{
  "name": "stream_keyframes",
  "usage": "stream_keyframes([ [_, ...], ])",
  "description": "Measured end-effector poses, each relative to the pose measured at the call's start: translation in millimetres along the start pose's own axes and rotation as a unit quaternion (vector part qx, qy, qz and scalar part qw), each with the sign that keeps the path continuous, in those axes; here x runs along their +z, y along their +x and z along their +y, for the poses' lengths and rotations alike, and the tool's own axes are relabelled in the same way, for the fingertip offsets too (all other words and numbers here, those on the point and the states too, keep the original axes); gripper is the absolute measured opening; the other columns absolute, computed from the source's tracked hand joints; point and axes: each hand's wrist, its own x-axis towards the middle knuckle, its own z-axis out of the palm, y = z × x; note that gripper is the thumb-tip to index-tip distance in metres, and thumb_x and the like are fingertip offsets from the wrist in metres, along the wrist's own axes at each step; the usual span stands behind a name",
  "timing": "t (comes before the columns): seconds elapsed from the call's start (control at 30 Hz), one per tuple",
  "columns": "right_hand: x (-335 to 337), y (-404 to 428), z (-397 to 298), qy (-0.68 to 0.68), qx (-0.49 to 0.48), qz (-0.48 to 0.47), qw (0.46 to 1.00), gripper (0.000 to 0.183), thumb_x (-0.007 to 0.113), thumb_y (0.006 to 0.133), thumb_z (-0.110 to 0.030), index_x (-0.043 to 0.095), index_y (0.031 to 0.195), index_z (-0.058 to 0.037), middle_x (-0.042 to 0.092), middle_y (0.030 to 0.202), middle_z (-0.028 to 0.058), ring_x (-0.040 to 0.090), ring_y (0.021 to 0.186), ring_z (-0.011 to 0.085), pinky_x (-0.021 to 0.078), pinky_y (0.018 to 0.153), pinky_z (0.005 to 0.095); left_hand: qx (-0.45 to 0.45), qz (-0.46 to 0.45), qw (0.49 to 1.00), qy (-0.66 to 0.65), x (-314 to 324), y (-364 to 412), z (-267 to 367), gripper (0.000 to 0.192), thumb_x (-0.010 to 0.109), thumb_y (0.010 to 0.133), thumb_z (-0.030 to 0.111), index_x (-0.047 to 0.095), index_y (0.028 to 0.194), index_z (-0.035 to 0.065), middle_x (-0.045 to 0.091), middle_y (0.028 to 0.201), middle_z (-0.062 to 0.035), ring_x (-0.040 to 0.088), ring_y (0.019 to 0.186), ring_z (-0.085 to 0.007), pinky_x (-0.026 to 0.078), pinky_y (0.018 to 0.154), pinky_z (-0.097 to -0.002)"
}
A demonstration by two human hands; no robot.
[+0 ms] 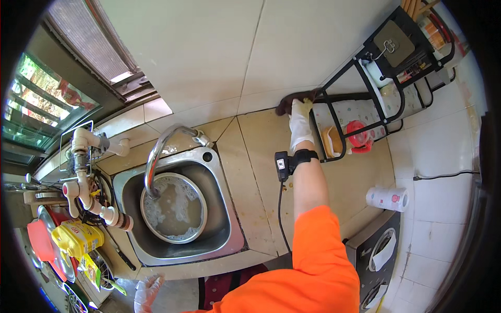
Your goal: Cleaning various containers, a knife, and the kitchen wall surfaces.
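My right hand, in a white glove, reaches to the back of the tiled counter beside a black metal rack. It is on a dark brown cloth that lies against the wall; its fingers are largely hidden, and whether they grip cannot be told. A bit of something yellowish shows at the fingertips. My left hand, in a clear plastic glove, hangs in front of the counter edge below the sink, with nothing visible in it. In the steel sink a round metal basin holds cloudy, soapy water under the curved faucet.
White pipes with a valve, a yellow jug and a knife are at the left. The rack bears a red-lidded jar. A paper roll and a gas stove are at the right. A cable hangs from my right wrist.
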Motion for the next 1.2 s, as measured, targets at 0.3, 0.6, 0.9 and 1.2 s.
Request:
stream_keyframes([
  [0.3, 81.1, -234.0, -168.8, 0.175, 0.055, -0.295, 0.938, 0.036, 0.067, 0.083, -0.016, 0.045, 0.108, -0.0014, 0.053, 0.1, 0.0082, 0.05, 0.089, 0.0151, 0.0437, 0.08, 0.0304, -0.051, -0.001, 0.975, -0.218, -5.0, -29.6, -5.6, 0.034, 0.064, 0.087, 0.023, 0.062, 0.112, -0.0006, 0.066, 0.099, -0.0055, 0.058, 0.092, -0.0134, 0.044, 0.084, -0.0246],
  [0.6, 101.2, -229.6, -275.6, 0.177, -0.034, -0.666, 0.724, 0.063, 0.039, 0.094, -0.052, 0.053, 0.123, 0.0018, 0.062, 0.111, 0.0137, 0.06, 0.101, 0.0206, 0.0446, 0.094, 0.0327, -0.07, 0.057, 0.974, -0.207, 6.5, -43.0, -18.5, 0.036, 0.065, 0.087, 0.027, 0.063, 0.112, 0.0012, 0.067, 0.098, -0.0084, 0.059, 0.09, -0.0146, 0.044, 0.083, -0.0257],
  [0.9, 113.2, -241.9, -122.3, -0.291, -0.059, -0.669, 0.682, 0.068, 0.041, 0.083, -0.066, 0.069, 0.095, -0.0049, 0.065, 0.098, 0.021, 0.06, 0.098, 0.0336, 0.0433, 0.086, 0.0406, -0.064, 0.054, 0.982, -0.169, 4.6, -50.0, 7.0, 0.032, 0.064, 0.087, 0.024, 0.064, 0.111, 0.0028, 0.067, 0.099, -0.0118, 0.06, 0.092, -0.0174, 0.044, 0.083, -0.0274],
  [1.2, 18.4, -252.8, -164.1, -0.059, 0.078, -0.565, 0.819, 0.028, 0.057, 0.085, -0.019, 0.068, 0.092, 0.0052, 0.069, 0.076, 0.0102, 0.062, 0.085, 0.0149, 0.0426, 0.089, 0.028, -0.041, 0.07, 0.989, -0.125, 11.4, -28.2, -31.3, 0.033, 0.065, 0.086, 0.027, 0.066, 0.107, 0.0021, 0.068, 0.095, -0.009, 0.061, 0.086, -0.0178, 0.046, 0.079, -0.0296],
])
